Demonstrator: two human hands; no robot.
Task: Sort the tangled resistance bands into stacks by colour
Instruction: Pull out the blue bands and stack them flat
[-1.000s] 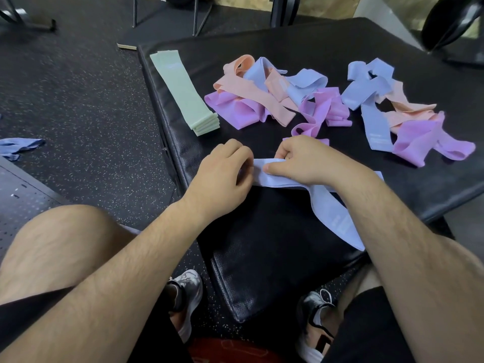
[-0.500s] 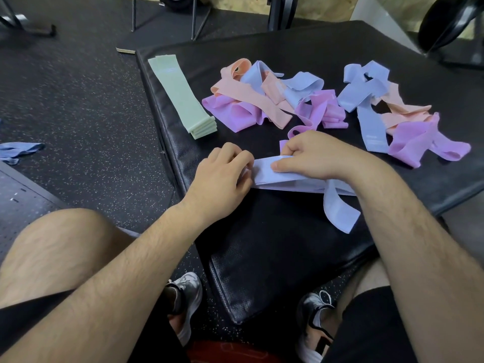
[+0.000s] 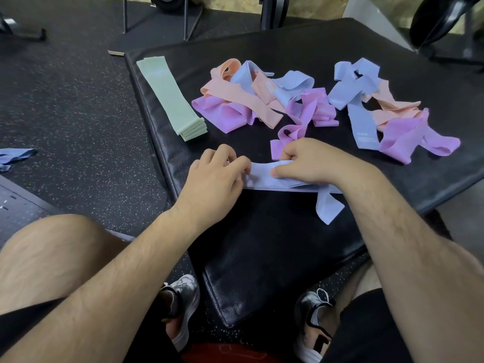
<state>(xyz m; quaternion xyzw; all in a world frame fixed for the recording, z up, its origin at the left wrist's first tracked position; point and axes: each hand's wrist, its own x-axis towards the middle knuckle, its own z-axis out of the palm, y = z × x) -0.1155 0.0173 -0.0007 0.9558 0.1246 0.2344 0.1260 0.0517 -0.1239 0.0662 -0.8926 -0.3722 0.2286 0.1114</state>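
A light blue band (image 3: 264, 178) lies flat near the front edge of the black mat (image 3: 262, 244). My left hand (image 3: 214, 176) pinches its left end and my right hand (image 3: 309, 163) pinches its upper edge; a loose blue loop (image 3: 328, 209) sticks out under my right wrist. A neat stack of green bands (image 3: 170, 100) lies along the mat's left edge. Behind my hands sits a tangle of pink, peach and blue bands (image 3: 262, 100). A second tangle (image 3: 387, 113) of the same colours lies at the right.
A blue band (image 3: 15, 155) lies on the speckled gym floor at the far left. Metal frame legs (image 3: 154, 17) and a weight plate (image 3: 440, 19) stand behind the mat. My knees and shoes are below the mat's front corner.
The long blue tail that hung toward me has been drawn in and folded up, leaving only a short loop under my right wrist. Both hands stayed on the band.
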